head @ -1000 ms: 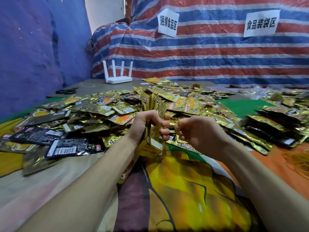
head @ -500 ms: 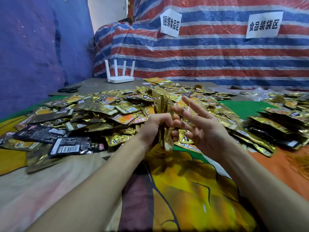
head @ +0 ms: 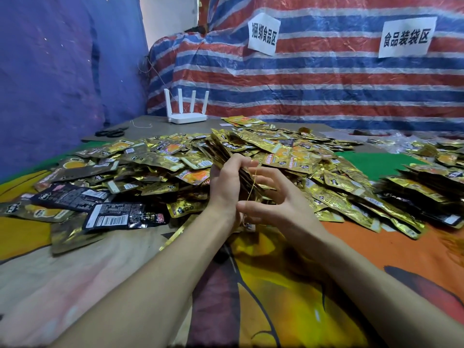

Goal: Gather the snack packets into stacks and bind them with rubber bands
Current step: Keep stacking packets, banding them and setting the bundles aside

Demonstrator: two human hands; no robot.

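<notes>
The table is covered with a soft printed cloth point(head: 276, 285) in yellow, orange and brown. Behind it hangs a crinkled tarpaulin with red, white and blue stripes point(head: 326, 84), and a blue sheet point(head: 50, 71) closes the left side. The only open room is the strip of cloth in front of you, between your forearms. Farther away, a wide heap of loose gold foil packets point(head: 160, 156) fills the middle, and on the right edge finished bundles of packets point(head: 426, 182) lie in a row. A white router with four antennas point(head: 187, 114) and black scissors point(head: 110, 133) stand well apart at the far left.

Your left hand point(head: 226, 182) grips the stack of gold foil snack packets point(head: 223, 149) above the near edge of the heap. Its top fans out and leans away from you. Your right hand point(head: 281, 204) is just beside it, the fingers hooked into a thin yellow rubber band point(head: 252, 183) that is stretched tight across the stack's near side.

Half a second ago your right fingers pointed up and were spread; now they are lower and curled, and the stack tilts more.

The packets are flat, shiny and wrinkled; some show black backs with white labels.
</notes>
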